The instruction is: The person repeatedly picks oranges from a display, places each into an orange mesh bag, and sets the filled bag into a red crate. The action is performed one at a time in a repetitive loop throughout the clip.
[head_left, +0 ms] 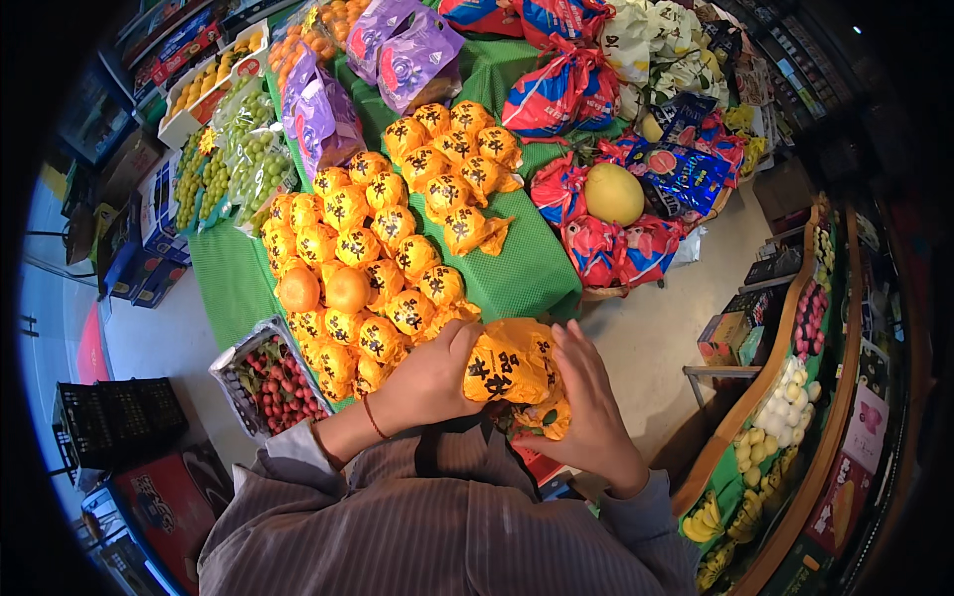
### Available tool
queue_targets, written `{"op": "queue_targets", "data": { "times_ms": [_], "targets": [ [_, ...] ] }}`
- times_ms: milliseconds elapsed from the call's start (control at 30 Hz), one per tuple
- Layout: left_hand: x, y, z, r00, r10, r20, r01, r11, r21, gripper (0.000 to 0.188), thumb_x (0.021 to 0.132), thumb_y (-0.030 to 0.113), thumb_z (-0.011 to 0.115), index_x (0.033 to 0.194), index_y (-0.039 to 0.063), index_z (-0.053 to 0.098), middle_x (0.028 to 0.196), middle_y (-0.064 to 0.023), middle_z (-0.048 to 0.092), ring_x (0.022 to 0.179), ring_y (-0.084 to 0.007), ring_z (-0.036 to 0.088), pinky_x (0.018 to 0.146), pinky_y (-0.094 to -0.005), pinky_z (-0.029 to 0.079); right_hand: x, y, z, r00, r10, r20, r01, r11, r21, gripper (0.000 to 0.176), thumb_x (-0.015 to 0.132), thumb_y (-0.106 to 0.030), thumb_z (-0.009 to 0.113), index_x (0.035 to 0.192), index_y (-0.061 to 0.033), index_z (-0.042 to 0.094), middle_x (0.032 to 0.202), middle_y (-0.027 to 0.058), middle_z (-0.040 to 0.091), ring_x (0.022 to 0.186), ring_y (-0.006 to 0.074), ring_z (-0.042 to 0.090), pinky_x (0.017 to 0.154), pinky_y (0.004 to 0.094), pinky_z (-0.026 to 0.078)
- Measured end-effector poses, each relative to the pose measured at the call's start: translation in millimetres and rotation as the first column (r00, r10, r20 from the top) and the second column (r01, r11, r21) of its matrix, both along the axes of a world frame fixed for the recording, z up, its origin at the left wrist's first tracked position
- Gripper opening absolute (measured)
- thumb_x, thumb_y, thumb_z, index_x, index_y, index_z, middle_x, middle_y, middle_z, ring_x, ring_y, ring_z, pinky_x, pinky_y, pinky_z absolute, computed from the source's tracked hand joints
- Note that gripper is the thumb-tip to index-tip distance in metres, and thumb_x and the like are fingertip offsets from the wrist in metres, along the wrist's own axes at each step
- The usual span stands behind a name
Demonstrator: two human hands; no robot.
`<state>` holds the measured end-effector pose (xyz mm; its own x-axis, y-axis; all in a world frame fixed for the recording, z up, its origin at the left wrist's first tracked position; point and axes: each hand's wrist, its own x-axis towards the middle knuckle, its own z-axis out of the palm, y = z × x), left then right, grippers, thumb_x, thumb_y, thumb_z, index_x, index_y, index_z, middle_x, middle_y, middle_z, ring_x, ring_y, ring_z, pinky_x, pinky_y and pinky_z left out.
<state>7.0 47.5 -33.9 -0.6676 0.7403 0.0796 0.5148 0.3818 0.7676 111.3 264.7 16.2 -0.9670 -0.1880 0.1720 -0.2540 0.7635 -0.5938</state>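
Observation:
A fruit wrapped in orange printed paper (510, 365) is held in front of my chest, near the front edge of the display. My left hand (428, 369) grips it from the left, thumb along its upper side. On the other side my right hand (592, 406) cups it, fingers up and thumb below. Under it shows a loose flap of similar orange paper (551, 419) with a green patch. Just beyond my left hand, many matching wrapped fruits (358, 246) are stacked in rows. Two unwrapped oranges (347, 290) rest on that stack.
Green mesh cloth (514, 261) covers the stand. A box of red lychee-like fruit (276, 384) is at the left, with bagged green grapes (257, 160) beyond. A basket of wrapped pomelos holds one bare yellow pomelo (614, 194). Wooden-edged shelving (734, 417) curves along the right.

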Motion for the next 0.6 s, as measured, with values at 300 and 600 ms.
{"op": "queue_targets", "data": {
  "times_ms": [300, 600],
  "targets": [
    [-3, -9, 32, 0.973, -0.152, 0.176, 0.098, 0.954, 0.282, 0.087, 0.059, 0.031, 0.088, 0.126, 0.002, 0.041, 0.109, -0.0176, 0.057, 0.096, -0.0348, 0.062, 0.08, -0.0402, 0.051, -35, -25, -22, 0.95, 0.225, 0.218, -0.058, 0.809, -0.585, 0.087, 0.067, -0.02, 0.085, 0.136, -0.0022, 0.035, 0.129, 0.0172, 0.052, 0.117, 0.0262, 0.055, 0.097, 0.0353, 0.043],
    [-26, 22, 32, 1.0, 0.001, -0.012, 0.002, 0.964, 0.265, 0.101, 0.054, 0.04, 0.09, 0.132, 0.0, 0.039, 0.129, -0.0211, 0.047, 0.119, -0.0354, 0.05, 0.091, -0.0417, 0.048, -65, -7, -50, 0.904, 0.223, 0.364, 0.195, 0.543, -0.817, 0.075, 0.073, -0.011, 0.081, 0.134, -0.0027, 0.039, 0.124, 0.0061, 0.053, 0.115, 0.0147, 0.052, 0.097, 0.0311, 0.043]
  ]
}}
